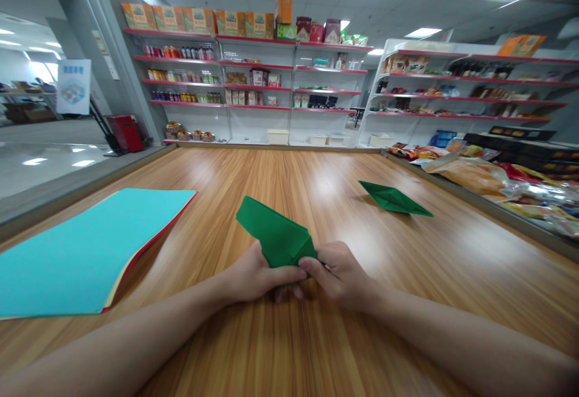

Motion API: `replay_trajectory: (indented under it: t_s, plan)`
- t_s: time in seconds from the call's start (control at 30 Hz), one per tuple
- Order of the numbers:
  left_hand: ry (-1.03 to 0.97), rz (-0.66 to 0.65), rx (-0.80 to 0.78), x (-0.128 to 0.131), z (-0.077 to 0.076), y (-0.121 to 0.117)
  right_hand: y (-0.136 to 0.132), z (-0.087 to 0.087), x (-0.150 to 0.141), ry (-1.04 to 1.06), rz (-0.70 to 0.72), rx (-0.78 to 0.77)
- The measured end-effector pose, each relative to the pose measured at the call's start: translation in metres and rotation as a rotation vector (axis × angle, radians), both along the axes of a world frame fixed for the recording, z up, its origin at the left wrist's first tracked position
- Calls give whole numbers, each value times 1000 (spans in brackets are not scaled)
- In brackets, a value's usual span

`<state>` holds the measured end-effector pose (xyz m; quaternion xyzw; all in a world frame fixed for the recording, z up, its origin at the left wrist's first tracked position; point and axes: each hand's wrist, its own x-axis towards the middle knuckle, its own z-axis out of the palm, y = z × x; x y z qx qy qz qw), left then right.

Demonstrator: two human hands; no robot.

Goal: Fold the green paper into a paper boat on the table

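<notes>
A partly folded sheet of green paper is held up over the near middle of the table, between both my hands. My left hand grips its lower edge, thumb across the front and fingers behind. At the paper's right corner, my right hand pinches it with the thumb in front; its other fingers are curled. Farther off to the right lies a green folded-paper boat, with pointed ends. It stands apart from both hands.
On the left of the wood-grain table lies a stack of coloured paper, light blue on top. Bagged snacks sit beyond the right edge. Stocked shelves stand behind, and a red box is on the floor at left.
</notes>
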<state>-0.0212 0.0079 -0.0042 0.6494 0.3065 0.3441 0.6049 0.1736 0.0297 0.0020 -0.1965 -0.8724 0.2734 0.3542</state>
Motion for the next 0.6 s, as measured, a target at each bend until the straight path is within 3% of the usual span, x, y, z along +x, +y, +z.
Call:
replay_trajectory:
  t_s: [0.17, 0.27, 0.47, 0.6]
  plan:
    - [-68, 28, -13, -1, 3, 2, 5, -3, 1, -47, 63, -159]
    - [-67, 8, -12, -2, 2, 3, 7, -6, 2, -67, 54, -173]
    - [-55, 38, -30, -2, 2, 4, 5, -7, 2, -45, -1, -71]
    - [-147, 262, -2, 0, 6, 7, 7, -8, 2, -57, -221, 189]
